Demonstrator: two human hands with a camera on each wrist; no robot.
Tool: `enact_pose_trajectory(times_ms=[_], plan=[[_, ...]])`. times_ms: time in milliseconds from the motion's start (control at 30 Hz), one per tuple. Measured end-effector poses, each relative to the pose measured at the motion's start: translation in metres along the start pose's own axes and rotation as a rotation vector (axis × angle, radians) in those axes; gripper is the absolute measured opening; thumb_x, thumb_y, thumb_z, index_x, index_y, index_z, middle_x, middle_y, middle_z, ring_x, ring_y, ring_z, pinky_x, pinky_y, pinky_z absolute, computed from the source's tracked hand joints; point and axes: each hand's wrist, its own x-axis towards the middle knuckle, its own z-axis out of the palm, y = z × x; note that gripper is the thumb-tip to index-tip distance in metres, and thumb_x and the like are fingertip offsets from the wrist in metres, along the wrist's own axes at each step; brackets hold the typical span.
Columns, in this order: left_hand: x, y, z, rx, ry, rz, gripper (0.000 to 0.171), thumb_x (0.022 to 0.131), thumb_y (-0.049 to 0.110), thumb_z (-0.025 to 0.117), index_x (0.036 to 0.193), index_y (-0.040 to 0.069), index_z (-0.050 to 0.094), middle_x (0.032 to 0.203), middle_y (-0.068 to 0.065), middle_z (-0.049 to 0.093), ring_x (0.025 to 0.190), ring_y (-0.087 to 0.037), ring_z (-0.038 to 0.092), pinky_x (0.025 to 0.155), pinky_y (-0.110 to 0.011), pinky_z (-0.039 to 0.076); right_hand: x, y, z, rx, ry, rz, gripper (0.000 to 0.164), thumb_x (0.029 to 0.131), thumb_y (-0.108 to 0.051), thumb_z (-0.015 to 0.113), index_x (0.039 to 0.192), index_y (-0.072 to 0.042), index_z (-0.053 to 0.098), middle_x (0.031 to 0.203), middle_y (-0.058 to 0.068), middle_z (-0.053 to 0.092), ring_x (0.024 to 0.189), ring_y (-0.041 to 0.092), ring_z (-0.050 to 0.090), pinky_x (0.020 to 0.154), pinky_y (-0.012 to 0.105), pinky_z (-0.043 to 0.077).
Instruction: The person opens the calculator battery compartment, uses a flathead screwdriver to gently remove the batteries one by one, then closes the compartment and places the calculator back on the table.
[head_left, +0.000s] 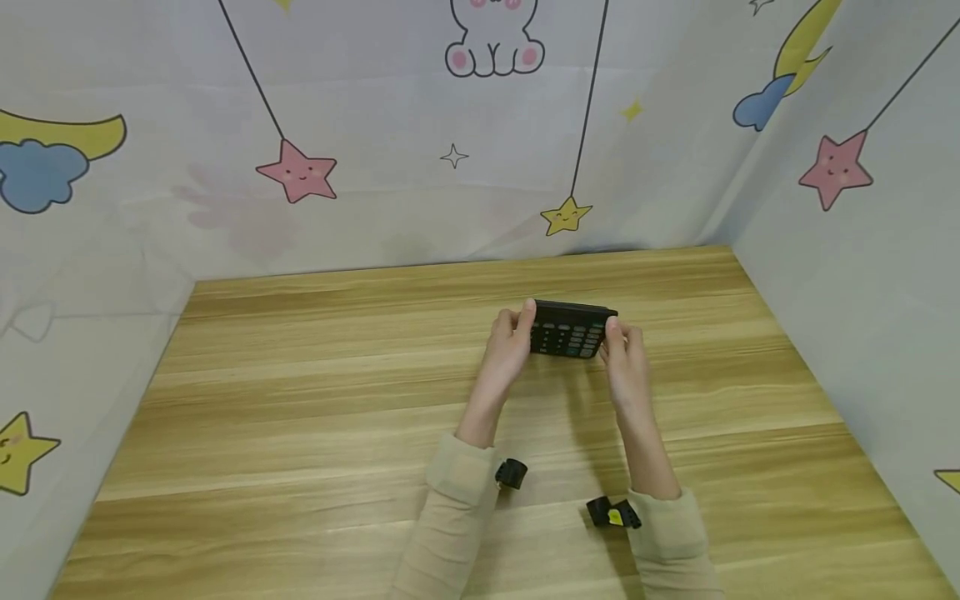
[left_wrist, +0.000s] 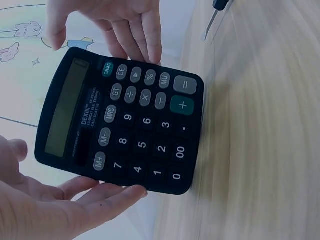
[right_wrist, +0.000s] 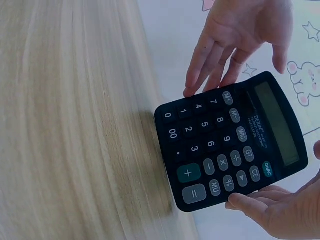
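Observation:
A black desk calculator [head_left: 566, 332] stands tilted up between both hands, its keys and display facing the wrists. The left hand [head_left: 512, 342] holds its left side; in the left wrist view, that hand's fingers [left_wrist: 112, 204] lie along the calculator's edge. From the other side the right hand [head_left: 626, 362] holds it, with fingers [right_wrist: 250, 204] at the edge beside the MU and CE keys. Both thumbs are close to the upper corners. The lower edge is at or just above the tabletop; whether it touches cannot be told.
The wood-grain table [head_left: 315, 400] spreads out around the hands. Behind it hangs a white cloth wall [head_left: 390, 208] printed with stars. A dark-handled thin object [left_wrist: 215, 15] shows at the top of the left wrist view. Black wrist pieces [head_left: 512, 473] sit by the sleeves.

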Motion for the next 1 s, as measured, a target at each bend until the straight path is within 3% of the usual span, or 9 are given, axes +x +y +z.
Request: enact_pose_trajectory(times_ms=[333,600,767,1000], plan=[[0.0,0.0003,0.0021,-0.008,0.015,-0.007,0.065,0.099,0.055,0.034,0.125,-0.003,0.046,0.131,-0.024,0.045,0.118,-0.038,0.049,0.098,-0.051,0.042,0.001,0.0006,0.002,0.059,0.028,-0.03,0.068,0.1,-0.051,0.032,0.127,0.012,0.034,0.141,0.03,0.039,0.136,0.04,0.04,0.112,0.044,0.034],[0.0,-0.0007,0.0016,-0.034,-0.014,-0.032,0.054,0.101,0.052,0.032,0.119,0.002,0.043,0.114,-0.024,0.052,0.099,-0.031,0.051,0.087,-0.045,0.044,0.0008,0.0005,0.003,0.115,0.014,-0.045,0.063,0.101,-0.045,0.035,0.125,0.014,0.032,0.145,0.031,0.034,0.138,0.041,0.036,0.114,0.043,0.03],[-0.0012,-0.0004,0.0005,-0.052,-0.032,-0.068,0.048,0.101,0.05,0.034,0.119,0.005,0.042,0.125,-0.025,0.049,0.113,-0.034,0.049,0.097,-0.049,0.041,0.0,0.0005,0.0027,0.121,0.014,-0.046,0.058,0.101,-0.042,0.039,0.125,0.011,0.033,0.146,0.028,0.033,0.139,0.038,0.037,0.114,0.041,0.031],[-0.0017,-0.0026,-0.0003,-0.068,-0.053,-0.098,0.038,0.1,0.044,0.036,0.112,0.008,0.04,0.132,-0.024,0.045,0.121,-0.036,0.045,0.099,-0.051,0.038,-0.0021,0.0002,0.0023,0.077,0.015,-0.025,0.057,0.099,-0.041,0.047,0.133,0.003,0.037,0.14,0.022,0.042,0.131,0.03,0.047,0.111,0.037,0.037]])
